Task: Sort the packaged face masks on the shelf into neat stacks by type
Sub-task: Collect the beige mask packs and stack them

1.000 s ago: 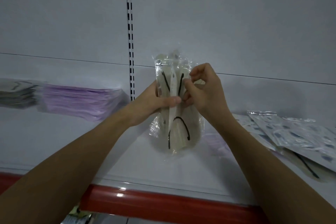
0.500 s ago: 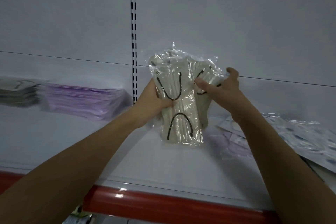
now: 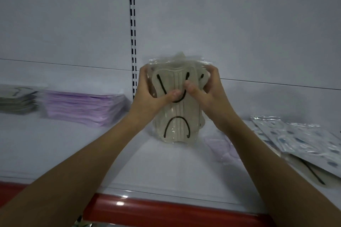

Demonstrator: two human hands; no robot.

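One camera only, worn on the person's head, facing straight into the white shelf [image 3: 55, 153] and its back panel [image 3: 239, 24]. It sits close, with both forearms reaching in from the bottom edge and the red shelf lip [image 3: 166, 212] just below.

- Beige mask packets [image 3: 177, 116]: how many are in the bundle cannot be counted; those behind the front one show only as edges at centre frame.
- Left hand [image 3: 149, 96] and right hand [image 3: 208, 94]: fingers are hidden behind the bundle; only the thumbs show in front.
- Grey stack [image 3: 16, 100]: cut off by the left edge, blurred.
- Patterned packets [image 3: 302, 140]: cut off by the right edge; print illegible.
- Purple packet [image 3: 223, 147]: lower right of centre, partly hidden behind the right forearm, faint.
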